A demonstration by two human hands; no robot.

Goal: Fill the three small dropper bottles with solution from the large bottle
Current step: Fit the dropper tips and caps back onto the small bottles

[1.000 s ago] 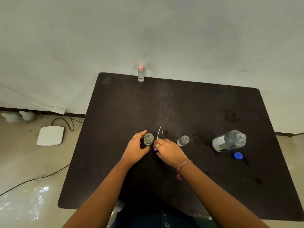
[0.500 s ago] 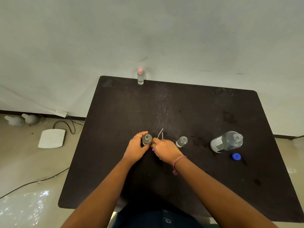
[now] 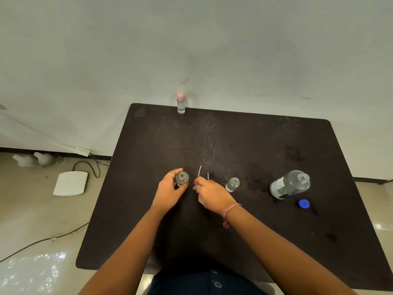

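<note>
Capping the first filled dropper bottle

The small clear uncapped dropper bottle (image 3: 182, 179) stands upright near the table's front middle, with the left hand (image 3: 170, 191) curled round its side; just beside it the right hand (image 3: 209, 193) pinches what look like two thin white dropper tubes (image 3: 200, 171), their caps hidden in the fingers. A second small clear open bottle (image 3: 232, 184) waits to the right, and a third pink-capped small bottle (image 3: 181, 105) stands at the far edge. The large clear open bottle (image 3: 289, 184) and its blue cap (image 3: 304, 203) sit well apart on the dark table (image 3: 255, 145). The step seems to be refitting a dropper; next, a tube must be lined up over the narrow mouth.
</note>
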